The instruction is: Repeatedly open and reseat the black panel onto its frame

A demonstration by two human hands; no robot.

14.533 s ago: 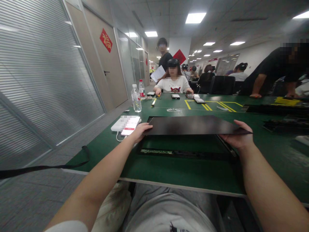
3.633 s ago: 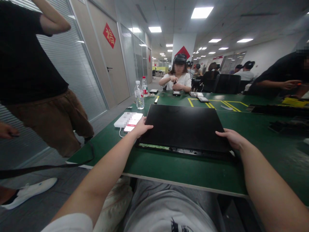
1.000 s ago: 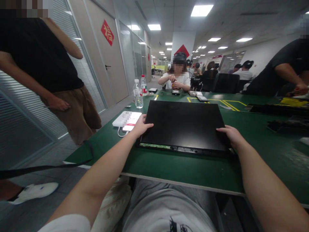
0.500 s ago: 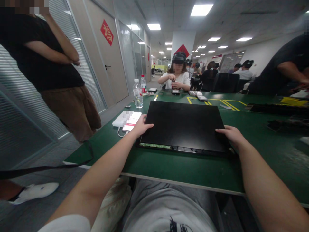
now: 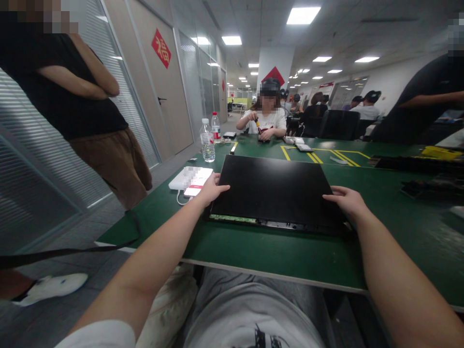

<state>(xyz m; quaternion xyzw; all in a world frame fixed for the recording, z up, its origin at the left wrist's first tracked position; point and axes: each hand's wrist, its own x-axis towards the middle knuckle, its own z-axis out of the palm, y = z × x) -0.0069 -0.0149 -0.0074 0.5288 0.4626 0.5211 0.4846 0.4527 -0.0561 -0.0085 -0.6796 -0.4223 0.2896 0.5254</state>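
Observation:
A large flat black display panel lies in front of me at the table's near edge. Along its near side runs a narrow strip of green circuit board and a black frame edge. My left hand grips the panel's left edge, thumb on top and fingers beneath or behind it. On the right edge, my right hand holds the panel in the same way, its thumb resting on the surface. The undersides of both grips are hidden.
Left of the panel lie a white box and a phone with a white cable. Two water bottles stand behind them. Across the green table, a co-worker handles a small device with a screwdriver. Dark parts lie at the right.
The panel's far edge has dropped slightly, while my hands keep nearly the same place. The co-worker opposite has raised the screwdriver hand, and the person at right has shifted.

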